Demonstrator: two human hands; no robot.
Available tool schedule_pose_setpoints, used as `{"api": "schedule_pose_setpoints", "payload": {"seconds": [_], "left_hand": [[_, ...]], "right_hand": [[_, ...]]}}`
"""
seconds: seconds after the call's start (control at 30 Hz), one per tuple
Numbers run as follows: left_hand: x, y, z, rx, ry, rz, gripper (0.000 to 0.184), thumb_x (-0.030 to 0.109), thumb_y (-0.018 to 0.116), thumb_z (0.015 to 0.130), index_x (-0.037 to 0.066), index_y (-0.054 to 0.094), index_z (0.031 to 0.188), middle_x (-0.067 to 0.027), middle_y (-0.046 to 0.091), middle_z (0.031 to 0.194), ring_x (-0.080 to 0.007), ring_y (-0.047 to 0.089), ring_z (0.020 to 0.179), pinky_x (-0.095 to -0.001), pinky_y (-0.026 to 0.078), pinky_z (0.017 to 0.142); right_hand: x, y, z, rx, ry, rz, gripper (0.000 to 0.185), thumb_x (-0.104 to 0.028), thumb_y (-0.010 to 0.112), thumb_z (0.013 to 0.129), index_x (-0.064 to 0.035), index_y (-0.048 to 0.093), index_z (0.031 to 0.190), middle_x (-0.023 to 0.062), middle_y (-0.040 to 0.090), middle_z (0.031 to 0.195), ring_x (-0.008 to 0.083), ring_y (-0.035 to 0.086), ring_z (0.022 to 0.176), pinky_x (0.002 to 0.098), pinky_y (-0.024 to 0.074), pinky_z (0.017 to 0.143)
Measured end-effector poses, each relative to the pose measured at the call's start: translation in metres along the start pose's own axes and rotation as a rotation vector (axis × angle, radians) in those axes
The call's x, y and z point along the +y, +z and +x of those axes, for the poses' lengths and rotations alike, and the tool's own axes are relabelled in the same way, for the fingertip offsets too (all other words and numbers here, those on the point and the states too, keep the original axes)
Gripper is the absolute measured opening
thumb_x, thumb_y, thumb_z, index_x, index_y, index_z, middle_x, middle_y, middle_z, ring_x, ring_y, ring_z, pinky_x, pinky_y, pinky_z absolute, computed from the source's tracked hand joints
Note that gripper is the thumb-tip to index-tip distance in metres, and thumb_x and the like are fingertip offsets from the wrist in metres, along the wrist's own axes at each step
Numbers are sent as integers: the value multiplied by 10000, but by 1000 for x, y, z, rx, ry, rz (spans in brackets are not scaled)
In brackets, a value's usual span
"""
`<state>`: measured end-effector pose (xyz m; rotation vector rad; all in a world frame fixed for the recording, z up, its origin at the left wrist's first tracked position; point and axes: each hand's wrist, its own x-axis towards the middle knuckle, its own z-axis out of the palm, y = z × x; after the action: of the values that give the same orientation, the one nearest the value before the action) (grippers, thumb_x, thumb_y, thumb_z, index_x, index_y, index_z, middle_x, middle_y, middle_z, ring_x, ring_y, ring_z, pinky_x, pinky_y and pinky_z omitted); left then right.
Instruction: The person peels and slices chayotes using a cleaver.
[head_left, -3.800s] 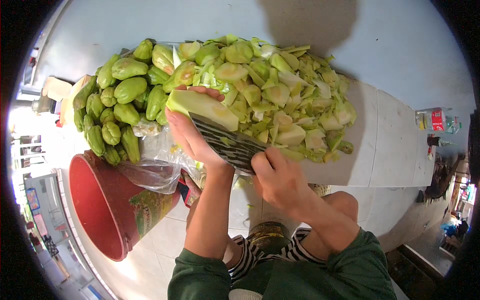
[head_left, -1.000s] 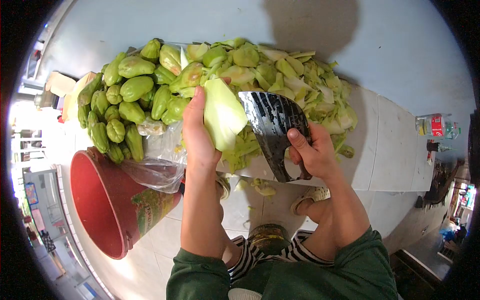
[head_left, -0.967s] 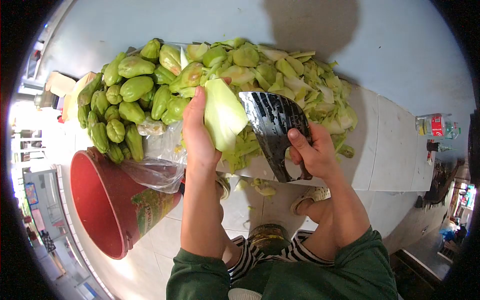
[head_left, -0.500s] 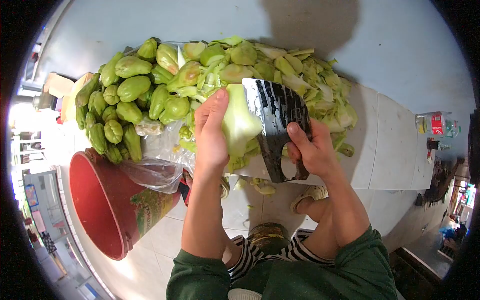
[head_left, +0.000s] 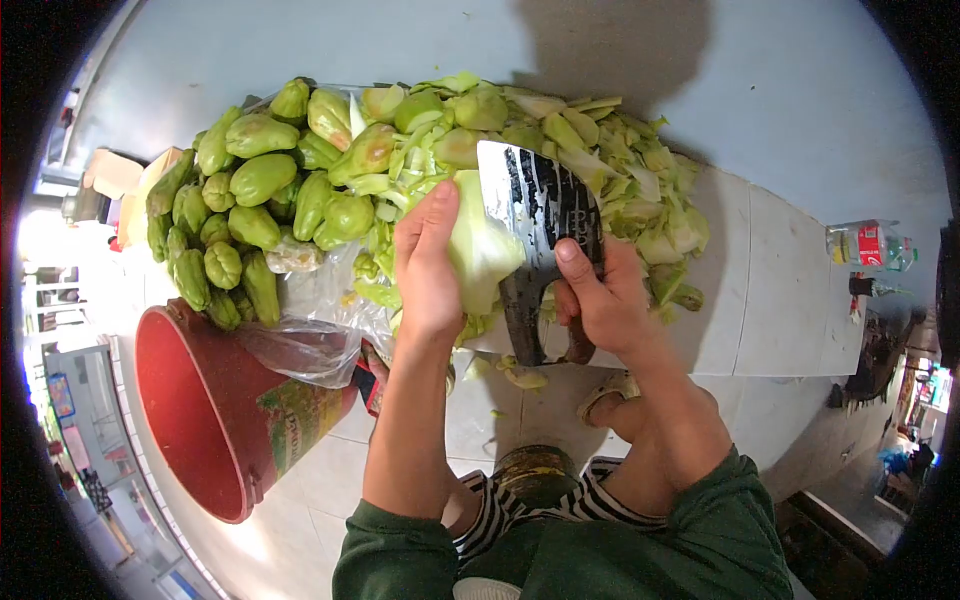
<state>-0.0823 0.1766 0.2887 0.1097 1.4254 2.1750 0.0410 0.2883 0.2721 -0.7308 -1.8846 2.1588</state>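
My left hand (head_left: 430, 265) is closed round a pale, peeled chayote (head_left: 482, 240), thumb upward along its near side. In my right hand (head_left: 605, 290) is a broad, dark-bladed cleaver (head_left: 550, 200), gripped at its right side. Its bright edge faces left and lies against the chayote, or just in front of it. Behind both hands spreads a heap of cut pieces and peelings (head_left: 640, 190). Whole green chayotes (head_left: 262, 178) are piled to the left of it. The fingers of my left hand are mostly hidden behind the chayote.
A red bucket (head_left: 195, 400) lies tipped at the lower left, near a clear plastic bag (head_left: 320, 350). Between my legs stands a dark round container (head_left: 535, 475). A plastic bottle (head_left: 870, 245) lies on the tiled ledge (head_left: 780, 290) at the right.
The cleaver and my right hand have shifted slightly up and left, and the blade has tilted a little. My left hand still holds the chayote in nearly the same place.
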Motion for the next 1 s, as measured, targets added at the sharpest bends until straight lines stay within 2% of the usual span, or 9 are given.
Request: {"api": "schedule_pose_setpoints", "payload": {"seconds": [0.13,0.23,0.33,0.53,0.63,0.7,0.73,0.83,1.0], "left_hand": [[-3,1,1,-9,-68,-118,332,272,485,995,1,672,952,-50,669,804,-118,608,682,-253,475,647],[-1,-2,1,-16,-88,61,337,278,471,999,-3,656,994,-64,669,842,-139,623,722,-273,491,682],[-10,-2,3,-1,-183,-124,345,285,451,1007,-5,613,1103,-87,661,956,-160,631,818,-295,502,746],[-16,-4,5,-93,-247,-270,389,284,423,1019,-4,517,1264,-99,624,1111,-182,609,970,-322,484,864],[-21,5,3,-72,-136,-205,402,277,425,1021,-19,507,1282,-98,625,1129,-171,599,991,-318,472,893],[-19,14,-1,38,98,5,410,266,429,1024,-40,491,1290,-105,618,1138,-146,577,995,-301,454,901],[-21,12,0,38,100,5,410,266,429,1024,-40,491,1290,-105,618,1138,-146,577,995,-301,454,901],[-25,8,1,-5,444,344,405,261,434,1023,-64,489,1258,-106,615,1076,-131,545,971,-274,425,882],[-14,2,-6,75,530,595,399,253,439,1018,-60,485,1261,-98,623,1010,-143,555,893,-269,448,804]], "right_hand": [[4,4,1,43,-25,75,429,-424,568,958,-52,498,758,-14,465,499,91,473,425,268,384,410],[-1,2,2,9,-26,54,432,-414,571,959,-48,507,739,-15,469,502,90,474,424,270,386,408],[1,2,3,13,-4,73,396,-393,623,932,-42,545,765,-15,482,517,80,476,428,259,382,409],[-4,4,8,55,-33,-237,379,-336,796,772,-19,661,931,9,640,666,100,581,571,271,490,573],[-10,3,8,67,15,-352,398,-308,822,739,-15,676,965,30,685,753,114,612,661,294,512,667],[-13,7,7,92,-5,-342,376,-273,822,731,-20,681,970,63,703,798,123,637,701,304,518,682],[-12,9,8,92,-7,-342,376,-273,822,731,-20,681,970,63,703,798,123,637,701,304,518,682],[-10,13,8,156,-175,-392,371,-246,820,721,-21,683,983,89,715,824,132,661,733,309,527,695],[-6,15,11,171,-243,-418,372,-225,815,719,-16,677,994,105,716,825,152,675,737,313,531,708]]}}
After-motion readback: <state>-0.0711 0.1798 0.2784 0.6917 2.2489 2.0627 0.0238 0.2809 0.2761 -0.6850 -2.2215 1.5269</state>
